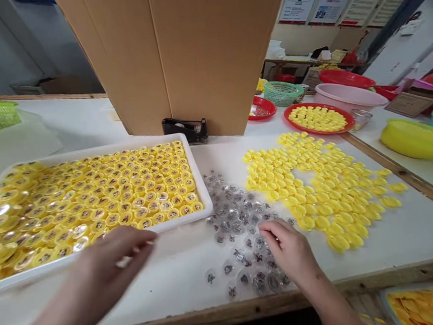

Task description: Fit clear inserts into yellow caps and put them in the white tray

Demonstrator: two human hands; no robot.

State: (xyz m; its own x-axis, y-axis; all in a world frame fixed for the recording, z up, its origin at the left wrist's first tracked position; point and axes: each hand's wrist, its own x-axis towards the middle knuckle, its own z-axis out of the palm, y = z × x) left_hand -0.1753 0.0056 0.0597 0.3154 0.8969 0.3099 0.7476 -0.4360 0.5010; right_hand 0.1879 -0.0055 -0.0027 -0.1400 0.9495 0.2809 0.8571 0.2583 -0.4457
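Observation:
My left hand (114, 265), blurred by motion, is over the front edge of a white tray (203, 196). Its fingers curl toward the thumb; whether they hold anything is unclear. Rows of round yellow pieces with printed clear tops (119, 196) fill the tray, piled more loosely at its left. My right hand (290, 249) pinches thumb and forefinger together at the scattered clear discs with small dark printed figures (244, 279). What lies between those fingertips is too small to make out. Beyond that hand, many yellow round caps (317, 184) are spread across the white table (167, 293).
A tall cardboard box (191, 48) stands behind the tray, with a black tape dispenser (185, 130) at its foot. At the back right are a red plate of yellow pieces (319, 118), a green basket (282, 92) and a pink basin (350, 95). A wooden edge (200, 323) runs along the front.

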